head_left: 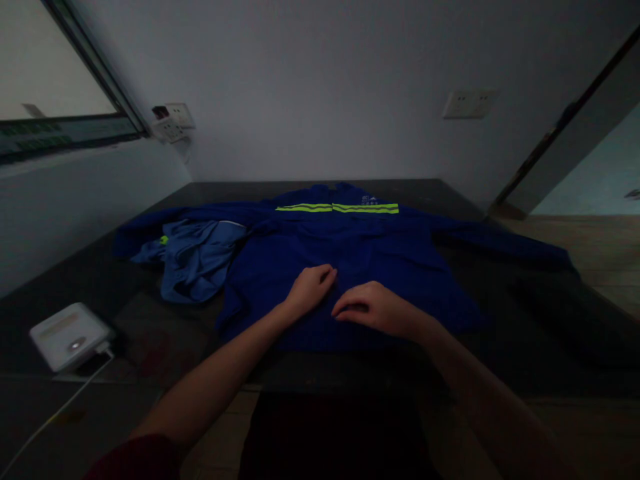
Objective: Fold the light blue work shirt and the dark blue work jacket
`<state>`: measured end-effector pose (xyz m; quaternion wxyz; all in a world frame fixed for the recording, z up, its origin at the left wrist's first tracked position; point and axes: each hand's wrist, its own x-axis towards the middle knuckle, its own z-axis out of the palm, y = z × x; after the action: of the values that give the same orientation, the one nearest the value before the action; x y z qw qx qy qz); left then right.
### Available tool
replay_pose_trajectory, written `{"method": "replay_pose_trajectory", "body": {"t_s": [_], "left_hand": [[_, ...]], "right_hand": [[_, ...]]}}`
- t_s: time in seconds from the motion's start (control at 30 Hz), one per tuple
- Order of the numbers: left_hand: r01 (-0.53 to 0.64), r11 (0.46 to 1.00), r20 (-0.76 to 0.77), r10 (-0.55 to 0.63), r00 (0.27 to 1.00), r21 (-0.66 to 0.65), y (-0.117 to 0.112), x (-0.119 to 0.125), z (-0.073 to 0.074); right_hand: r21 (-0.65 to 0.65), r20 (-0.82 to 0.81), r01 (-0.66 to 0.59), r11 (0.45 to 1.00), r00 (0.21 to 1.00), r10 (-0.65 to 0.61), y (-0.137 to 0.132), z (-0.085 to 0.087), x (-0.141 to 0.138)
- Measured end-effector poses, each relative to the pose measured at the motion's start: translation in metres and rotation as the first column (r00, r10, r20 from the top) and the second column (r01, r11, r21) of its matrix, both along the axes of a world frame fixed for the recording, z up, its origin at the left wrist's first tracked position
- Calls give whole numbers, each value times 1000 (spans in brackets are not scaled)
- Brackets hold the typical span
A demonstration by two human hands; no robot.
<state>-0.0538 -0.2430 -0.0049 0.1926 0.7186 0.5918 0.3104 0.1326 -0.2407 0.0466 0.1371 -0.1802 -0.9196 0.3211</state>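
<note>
A dark blue work jacket [360, 253] with yellow-green reflective stripes lies spread on the dark table, its collar toward the wall and its sleeves out to both sides. Over the middle of its front, my left hand [313, 287] is closed, the fingers curled in and low against the cloth. My right hand [373, 308] is just to its right and nearer me, thumb and fingertips brought together in a pinch. Whatever is between the fingers of either hand is hidden. Lighter blue crumpled cloth [200, 260] rests at the jacket's left side, by the sleeve.
A white box-shaped device [73, 337] with a white cable [60, 410] sits on the table [310, 373] at the left. Wall sockets [469, 105] are on the wall behind, with a plugged adapter [170, 128] at the left. A dark flat item [575, 320] lies at the right.
</note>
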Motion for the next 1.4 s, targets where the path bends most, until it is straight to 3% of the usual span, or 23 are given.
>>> {"method": "replay_pose_trajectory", "body": {"t_s": [0.07,0.17,0.27,0.37,0.47,0.57,0.63,0.8,0.9,1.0,1.17,1.4], "left_hand": [[-15,1000,7,15,1000,-4,-1,-1,3],[-25,1000,4,25,1000,-8,-3,-1,8],[23,999,31,-22,999,-25,-7,0,16],[141,979,101,-127,987,-148,-11,1,22],[283,901,114,-260,959,-328,-18,1,27],[390,824,77,-395,916,-410,-25,2,27],[418,805,50,-440,897,-421,-29,3,26],[405,819,-9,-447,895,-406,-31,5,19],[343,852,-81,-404,911,-397,-33,10,18],[275,881,-160,-357,920,-386,-37,16,19],[260,880,-191,-356,915,-396,-39,20,20],[288,919,-48,-312,949,-269,-36,17,20]], "right_hand": [[78,115,-21,997,993,12,-1,-3,-1],[199,237,42,979,967,-89,3,-8,1],[218,265,127,968,946,-184,11,-9,4],[167,199,231,959,944,-262,19,-7,10],[87,145,317,945,934,-327,28,-6,19],[-57,202,281,958,943,-264,33,-4,28],[-131,264,214,968,949,-174,34,-3,33],[-164,321,102,981,946,-45,32,1,36],[-170,274,84,982,961,-34,33,0,34],[-214,166,137,967,981,-102,36,-3,34],[-355,94,313,881,949,-300,47,-14,34],[-389,28,357,849,926,-376,47,-17,26]]}}
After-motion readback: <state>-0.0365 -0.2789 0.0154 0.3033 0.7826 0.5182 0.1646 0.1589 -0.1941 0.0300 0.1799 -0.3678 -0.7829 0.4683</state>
